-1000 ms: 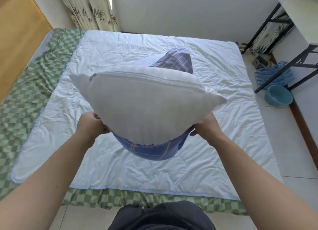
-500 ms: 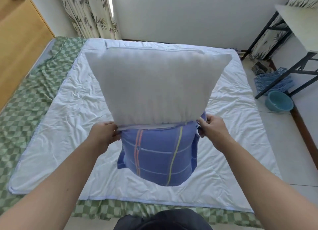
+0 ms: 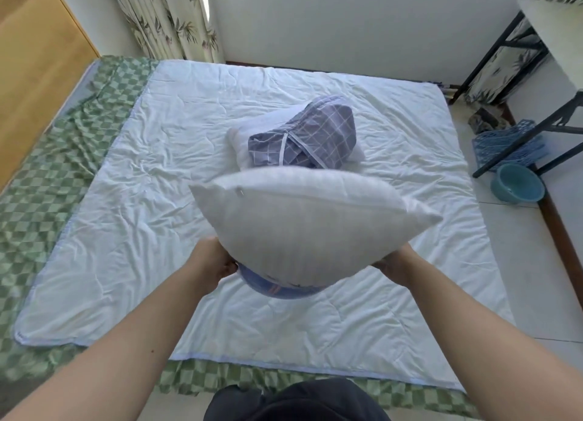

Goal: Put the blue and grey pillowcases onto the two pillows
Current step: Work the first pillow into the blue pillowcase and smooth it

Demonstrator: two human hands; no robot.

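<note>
I hold a white pillow (image 3: 309, 225) in the air over the bed, its zipped edge facing me. Its lower end sits inside the blue pillowcase (image 3: 280, 289), of which only a bunched strip shows under the pillow. My left hand (image 3: 211, 263) grips the case's opening on the left, and my right hand (image 3: 394, 264) grips it on the right. Further back on the bed lies the second white pillow (image 3: 246, 133) with the folded grey checked pillowcase (image 3: 306, 136) on top of it.
A white quilt (image 3: 151, 218) covers the bed over a green checked sheet (image 3: 41, 200). On the floor at right sit a teal basin (image 3: 517, 184) and a blue basket (image 3: 508, 146) under a black-legged table (image 3: 555, 26). A wooden panel (image 3: 34, 61) stands left.
The pillow was raised upright half a second ago with the blue case hanging below it. Now it has dropped and tipped toward me, hiding most of the case and uncovering the grey one.
</note>
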